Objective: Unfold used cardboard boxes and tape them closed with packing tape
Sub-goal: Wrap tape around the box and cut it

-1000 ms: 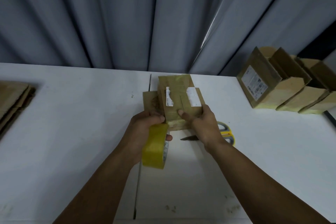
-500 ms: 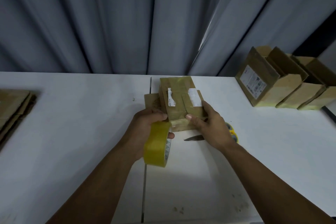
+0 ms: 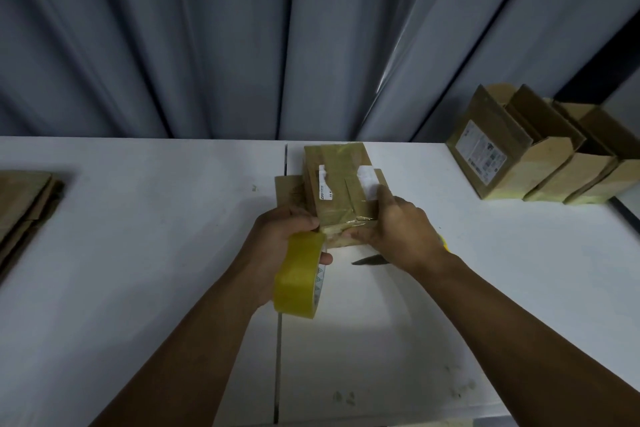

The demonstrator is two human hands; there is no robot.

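The cardboard box [image 3: 341, 191] sits on the white table [image 3: 138, 236] straight ahead of the person, its long axis running away from them toward the grey curtain [image 3: 242, 38], with brown tape along that axis and folded over its near edge. The left hand [image 3: 277, 246] is at the box's near-left corner, fingers curled round a yellow roll of tape [image 3: 299, 279] that stands on edge just in front of the box; whether a strip joins roll and box is not clear. The right hand [image 3: 398, 229] clasps the near-right corner, thumb pressed on the near face where the tape wrinkles, fingers laid along the top and right side. Scissors [image 3: 369, 260] lie on the table just in front of the box, mostly hidden under that hand, the blade tip pointing left toward the roll. The sealing looks nearly done, and if a cut is next, the right hand is much nearer the scissors, while the left would have to keep the roll pulled toward the person, in line with the box's length. Well to the right of the box stands a row of finished boxes [image 3: 519, 163]; well to its left lies a stack of flat cardboard [image 3: 24, 204].
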